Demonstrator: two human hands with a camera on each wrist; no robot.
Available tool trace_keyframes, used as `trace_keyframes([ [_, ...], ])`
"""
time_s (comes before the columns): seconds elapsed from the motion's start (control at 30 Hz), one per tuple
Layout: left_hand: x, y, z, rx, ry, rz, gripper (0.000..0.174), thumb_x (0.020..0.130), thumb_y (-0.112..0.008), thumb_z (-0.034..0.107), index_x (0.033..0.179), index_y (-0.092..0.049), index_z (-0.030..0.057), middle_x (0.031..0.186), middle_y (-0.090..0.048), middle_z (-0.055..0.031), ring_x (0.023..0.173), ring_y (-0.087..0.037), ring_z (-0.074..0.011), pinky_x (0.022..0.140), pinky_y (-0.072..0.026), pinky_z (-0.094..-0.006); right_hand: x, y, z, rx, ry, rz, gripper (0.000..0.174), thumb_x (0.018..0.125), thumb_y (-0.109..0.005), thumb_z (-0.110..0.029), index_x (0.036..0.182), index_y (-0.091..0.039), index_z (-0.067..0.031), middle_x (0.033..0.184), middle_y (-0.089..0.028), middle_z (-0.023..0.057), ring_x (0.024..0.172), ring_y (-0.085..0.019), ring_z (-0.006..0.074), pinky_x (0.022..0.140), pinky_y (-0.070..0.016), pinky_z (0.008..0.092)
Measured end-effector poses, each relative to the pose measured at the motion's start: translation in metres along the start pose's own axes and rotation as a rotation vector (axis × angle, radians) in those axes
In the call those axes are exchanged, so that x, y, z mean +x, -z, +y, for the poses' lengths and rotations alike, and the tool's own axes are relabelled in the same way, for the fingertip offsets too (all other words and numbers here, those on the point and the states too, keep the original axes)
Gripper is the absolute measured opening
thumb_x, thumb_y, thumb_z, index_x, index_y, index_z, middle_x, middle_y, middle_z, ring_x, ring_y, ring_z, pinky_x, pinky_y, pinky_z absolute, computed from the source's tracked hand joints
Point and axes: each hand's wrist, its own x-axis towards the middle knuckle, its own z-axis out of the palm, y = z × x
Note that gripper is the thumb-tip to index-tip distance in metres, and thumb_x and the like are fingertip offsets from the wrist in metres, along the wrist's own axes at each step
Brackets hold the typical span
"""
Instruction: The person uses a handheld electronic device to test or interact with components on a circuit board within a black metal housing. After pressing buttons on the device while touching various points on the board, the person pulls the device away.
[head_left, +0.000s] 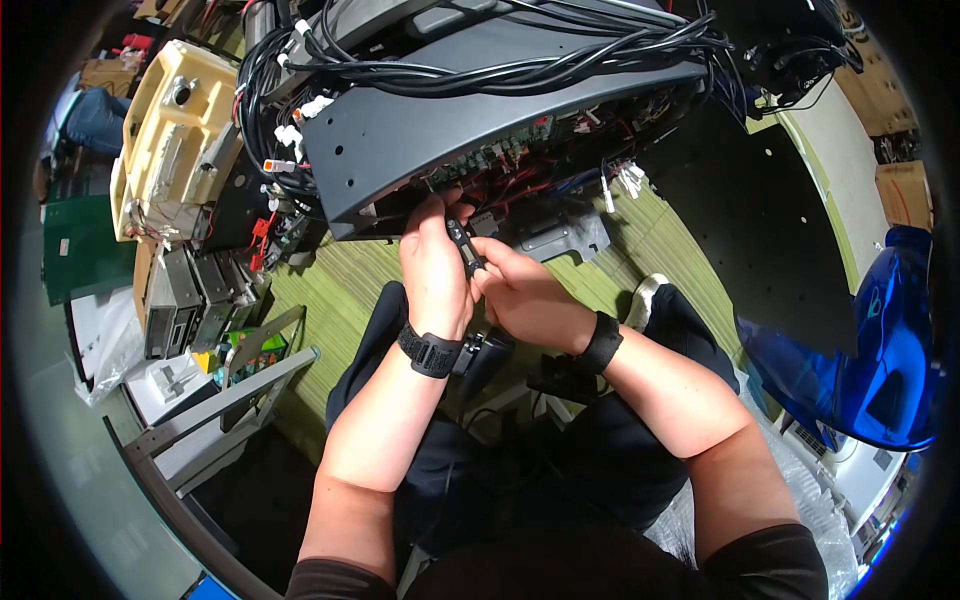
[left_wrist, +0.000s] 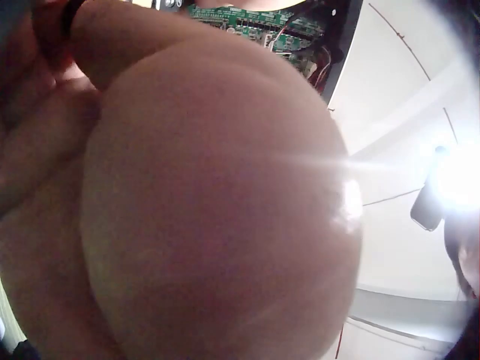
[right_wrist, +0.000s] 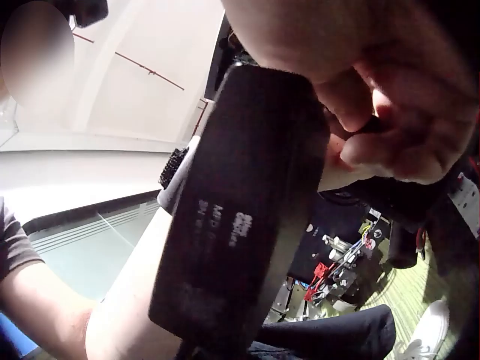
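A small, long black part [head_left: 460,243] with a lighter strip along it is between both hands in the head view, at the lower edge of a dark metal housing [head_left: 420,130]. My left hand [head_left: 432,268] grips its upper part, with fingertips reaching under the housing. At its lower end, my right hand [head_left: 525,295] pinches it between thumb and fingers. A green circuit board [left_wrist: 255,26] shows behind my left hand [left_wrist: 217,195] in the left wrist view. In the right wrist view, the curled fingers of my right hand [right_wrist: 405,142] hide most of the part.
Thick black cables [head_left: 480,75] run across the housing, and white connectors [head_left: 628,180] dangle below it. A cream plastic shell [head_left: 180,130] and a metal frame [head_left: 235,375] stand left; a glossy blue panel [head_left: 880,350] is right. A black box [right_wrist: 240,202] blocks much of the right wrist view.
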Motion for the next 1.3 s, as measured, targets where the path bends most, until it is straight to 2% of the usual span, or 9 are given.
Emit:
trace_keyframes([
  [0.17, 0.001, 0.0, 0.001, -0.028, 0.007, -0.019, 0.029, 0.093, -0.047, 0.025, 0.098, -0.06, 0.0, 0.083, -0.059, -0.0065, 0.072, -0.053, -0.0138, 0.067, -0.0439, -0.0263, -0.002, -0.001, 0.005, -0.063, 0.06, 0.042, 0.035, 0.092, -0.041, -0.011, 0.126, -0.042, -0.0019, 0.07, -0.056, 0.0024, 0.059, -0.052, 0.0101, 0.057, -0.0436, 0.0269],
  [0.5, 0.002, 0.006, -0.001, 0.011, -0.016, -0.033, 0.028, 0.093, -0.049, 0.024, 0.098, -0.061, -0.0002, 0.082, -0.059, -0.0063, 0.071, -0.053, -0.0134, 0.067, -0.0435, -0.0258, -0.003, -0.006, 0.004, -0.091, 0.04, 0.077, 0.034, 0.091, -0.041, -0.009, 0.125, -0.042, -0.003, 0.069, -0.056, 0.0022, 0.059, -0.052, 0.0101, 0.057, -0.0426, 0.0265],
  [0.8, 0.002, 0.0, 0.006, -0.051, 0.026, -0.011, 0.025, 0.092, -0.049, 0.022, 0.097, -0.061, -0.0003, 0.081, -0.059, -0.0063, 0.071, -0.053, -0.014, 0.066, -0.0438, -0.0264, -0.007, -0.001, -0.002, 0.036, 0.042, -0.026, 0.034, 0.095, -0.041, -0.011, 0.127, -0.04, -0.0019, 0.07, -0.049, -0.0033, 0.062, -0.044, 0.0054, 0.059, -0.0379, 0.022],
  [0.87, 0.003, -0.002, 0.006, -0.06, 0.045, 0.006, 0.024, 0.092, -0.049, 0.02, 0.097, -0.06, -0.0002, 0.081, -0.059, -0.0062, 0.072, -0.053, -0.0141, 0.066, -0.0437, -0.0265, -0.008, 0.001, -0.003, 0.028, 0.041, -0.011, 0.031, 0.09, -0.039, -0.011, 0.119, -0.046, -0.0016, 0.072, -0.055, 0.0061, 0.066, -0.052, 0.0151, 0.062, -0.0429, 0.0292],
  [0.9, 0.004, -0.004, 0.006, -0.075, 0.02, 0.014, 0.024, 0.092, -0.049, 0.02, 0.097, -0.06, 0.0002, 0.081, -0.059, -0.0059, 0.072, -0.053, -0.0141, 0.066, -0.0437, -0.0268, -0.008, 0.001, -0.004, 0.028, 0.041, -0.012, 0.031, 0.09, -0.039, -0.011, 0.119, -0.046, -0.0016, 0.072, -0.055, 0.0061, 0.066, -0.052, 0.0151, 0.062, -0.0429, 0.0292],
  [0.97, 0.007, -0.008, 0.006, -0.09, -0.006, 0.019, 0.023, 0.092, -0.048, 0.02, 0.096, -0.06, 0.0006, 0.08, -0.059, -0.0056, 0.073, -0.054, -0.0142, 0.067, -0.0436, -0.0271, -0.01, 0.003, -0.006, 0.031, 0.063, -0.015, 0.039, 0.095, -0.043, -0.012, 0.131, -0.037, 0.0031, 0.076, -0.052, -0.0009, 0.069, -0.046, 0.005, 0.064, -0.0392, 0.0206],
  [1.1, 0.008, -0.012, 0.006, -0.105, -0.012, 0.047, 0.021, 0.092, -0.048, 0.019, 0.096, -0.06, 0.0017, 0.08, -0.059, -0.0043, 0.074, -0.054, -0.014, 0.067, -0.0435, -0.028, -0.012, 0.008, -0.005, 0.048, 0.066, -0.024, 0.041, 0.095, -0.043, -0.011, 0.131, -0.036, 0.0051, 0.078, -0.053, -0.0001, 0.07, -0.047, 0.0051, 0.066, -0.0399, 0.0206],
  [1.3, 0.01, -0.01, 0.002, -0.14, -0.008, 0.03, 0.021, 0.091, -0.049, 0.019, 0.097, -0.059, 0.0023, 0.08, -0.059, -0.0043, 0.074, -0.054, -0.014, 0.067, -0.0435, -0.0283, -0.012, 0.009, -0.005, 0.067, 0.092, -0.018, 0.035, 0.093, -0.041, -0.008, 0.126, -0.041, 0.0035, 0.075, -0.051, -0.0011, 0.068, -0.045, 0.0048, 0.063, -0.0389, 0.0208],
])
